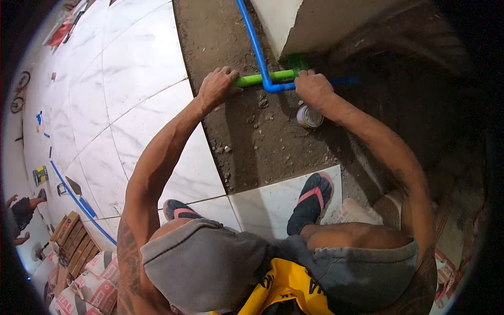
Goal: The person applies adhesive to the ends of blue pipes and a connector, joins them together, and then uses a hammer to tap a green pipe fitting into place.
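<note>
A lime-green tube [262, 79] runs sideways just above the bare ground, with my left hand [217, 85] closed around its left end. In front of it, a blue pipe [256, 44] comes down from the top and turns right at a blue elbow [270, 86]. My right hand [315, 88] is closed over the sideways run of this pipe, its fingers right at the tube's right end. A dark green patch [298, 62] shows behind those fingers. Below my right hand stands a small round can [310, 117].
White marbled tiles [142, 115] border the dirt strip [252, 142] on the left. A wall corner [281, 26] juts in at the top. At left lie a long blue pipe [79, 202], a trowel [73, 185], a wooden crate [73, 239] and bags [94, 286]. Another person's leg [26, 210] shows at the far left.
</note>
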Tool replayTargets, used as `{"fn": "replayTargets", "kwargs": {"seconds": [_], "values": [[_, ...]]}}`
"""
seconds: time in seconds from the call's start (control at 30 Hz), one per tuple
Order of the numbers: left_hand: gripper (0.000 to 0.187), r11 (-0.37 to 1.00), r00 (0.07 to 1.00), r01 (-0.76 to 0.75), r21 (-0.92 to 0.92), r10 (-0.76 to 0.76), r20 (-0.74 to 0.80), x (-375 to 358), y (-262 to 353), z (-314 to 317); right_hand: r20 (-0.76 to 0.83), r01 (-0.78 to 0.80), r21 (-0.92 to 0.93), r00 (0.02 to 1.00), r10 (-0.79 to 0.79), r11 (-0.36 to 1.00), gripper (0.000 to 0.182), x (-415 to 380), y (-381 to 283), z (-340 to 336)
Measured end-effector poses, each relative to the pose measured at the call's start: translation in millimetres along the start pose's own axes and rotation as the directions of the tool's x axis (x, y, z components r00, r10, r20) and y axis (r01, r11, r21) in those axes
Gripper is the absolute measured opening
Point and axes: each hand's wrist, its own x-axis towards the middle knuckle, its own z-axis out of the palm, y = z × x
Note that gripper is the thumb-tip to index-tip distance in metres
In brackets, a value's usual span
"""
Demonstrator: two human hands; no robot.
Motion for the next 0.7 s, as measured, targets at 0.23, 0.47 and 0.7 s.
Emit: {"fn": "replayTargets", "kwargs": {"seconds": [0.23,0.47,0.7], "values": [[0.042,0.999,1.0,-0.008,0.034,0.007,0.01,-11,-1,-52,-0.189,-0.041,-0.058,0.982,0.03,0.997,0.016,-4,-5,20],[0.022,0.996,0.96,0.045,-0.078,-0.021,0.28,-10,-5,-134,-0.169,-0.016,0.138,0.985,0.04,0.99,0.023,-29,16,-20],[0.043,0.865,0.923,0.385,-0.323,-0.349,0.165,68,-12,-79,0.273,-0.341,0.698,0.94,-0.206,-0.629,0.051,-50,-40,-16]]}}
